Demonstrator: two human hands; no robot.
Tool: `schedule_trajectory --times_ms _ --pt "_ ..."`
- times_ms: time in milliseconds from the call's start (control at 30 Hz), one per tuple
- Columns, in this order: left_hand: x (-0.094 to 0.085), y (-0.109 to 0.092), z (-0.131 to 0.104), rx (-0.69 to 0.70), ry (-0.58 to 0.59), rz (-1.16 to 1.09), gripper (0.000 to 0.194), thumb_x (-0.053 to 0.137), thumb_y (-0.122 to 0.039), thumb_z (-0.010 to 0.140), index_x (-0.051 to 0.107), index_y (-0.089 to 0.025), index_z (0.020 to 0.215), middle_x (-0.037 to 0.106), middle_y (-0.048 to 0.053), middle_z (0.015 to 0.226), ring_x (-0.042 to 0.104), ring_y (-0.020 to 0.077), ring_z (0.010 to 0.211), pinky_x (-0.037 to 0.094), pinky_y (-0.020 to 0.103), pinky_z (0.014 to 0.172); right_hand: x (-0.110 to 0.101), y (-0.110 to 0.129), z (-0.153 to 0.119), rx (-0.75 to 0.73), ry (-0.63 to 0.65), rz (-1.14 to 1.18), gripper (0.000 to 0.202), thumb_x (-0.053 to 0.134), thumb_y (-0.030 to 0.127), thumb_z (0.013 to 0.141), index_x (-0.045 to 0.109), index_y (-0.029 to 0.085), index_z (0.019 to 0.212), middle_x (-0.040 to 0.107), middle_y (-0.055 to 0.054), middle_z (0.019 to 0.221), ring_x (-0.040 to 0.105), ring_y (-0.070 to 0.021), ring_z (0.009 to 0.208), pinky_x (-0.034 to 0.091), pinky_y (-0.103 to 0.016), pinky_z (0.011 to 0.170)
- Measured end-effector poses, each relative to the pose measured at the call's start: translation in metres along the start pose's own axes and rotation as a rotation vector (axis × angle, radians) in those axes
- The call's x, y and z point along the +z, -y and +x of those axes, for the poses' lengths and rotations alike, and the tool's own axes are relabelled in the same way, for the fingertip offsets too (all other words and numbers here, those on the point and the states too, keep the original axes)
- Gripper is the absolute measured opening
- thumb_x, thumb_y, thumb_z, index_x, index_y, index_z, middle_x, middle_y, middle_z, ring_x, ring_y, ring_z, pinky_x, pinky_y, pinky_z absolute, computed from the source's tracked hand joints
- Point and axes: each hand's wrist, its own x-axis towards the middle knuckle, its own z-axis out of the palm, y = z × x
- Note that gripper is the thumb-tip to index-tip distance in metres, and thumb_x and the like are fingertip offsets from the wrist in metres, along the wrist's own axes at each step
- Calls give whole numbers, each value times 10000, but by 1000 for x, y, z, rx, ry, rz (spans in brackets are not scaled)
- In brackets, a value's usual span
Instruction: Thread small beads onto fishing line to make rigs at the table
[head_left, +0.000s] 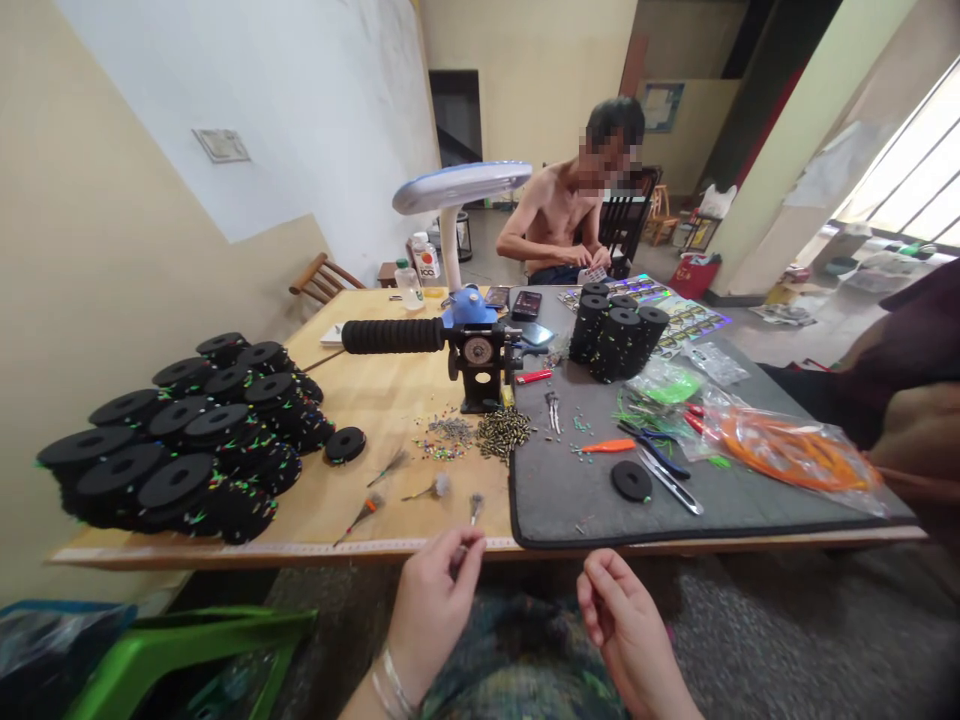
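At the table's front edge my left hand (pixel 436 595) is closed in a pinch, thumb against index finger. Whatever it pinches, if anything, is too small to make out. Just beyond those fingertips is a small grey bristly bundle (pixel 476 508); whether the hand touches it I cannot tell. My right hand (pixel 621 618), fingers curled and thumb pressed to the index finger, hovers before the grey mat (pixel 555 510). Anything inside that pinch is hidden. Left of centre lie a pale tuft (pixel 438 487), an orange-and-grey tuft (pixel 367 507) and a thin feathery tuft (pixel 391 465).
Stacked black foam spools (pixel 176 480) crowd the left. Mid-table stand a black winding device (pixel 480 370), a bead pile (pixel 504 432) and a blue-based lamp (pixel 466 305). Scissors-like tweezers (pixel 671 482) and bagged orange cords (pixel 795 450) lie right. A person (pixel 551 215) sits opposite.
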Motion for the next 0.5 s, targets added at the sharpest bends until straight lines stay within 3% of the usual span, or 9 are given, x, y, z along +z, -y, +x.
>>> schedule_trajectory --times_ms 133,300,500 --pt "-5 8 16 13 -83 194 210 462 -330 912 613 -194 861 680 52 778 634 188 650 471 287 641 -1 -2 -1 2 -6 -4 401 797 488 657 528 197 717 556 58 533 406 -48 404 259 -130 356" --pt "3 3 30 -102 -5 401 209 475 -362 904 584 -186 879 697 68 777 673 240 719 459 305 607 -2 -6 0 -6 6 -11 394 788 490 669 534 194 720 548 62 515 389 -47 392 264 -131 352" --pt "8 -3 35 -104 49 519 196 472 -353 904 570 -193 848 681 68 814 660 231 720 420 288 573 -2 -4 -1 8 -4 11 380 794 474 665 540 198 723 560 56 524 443 -70 415 295 -140 357"
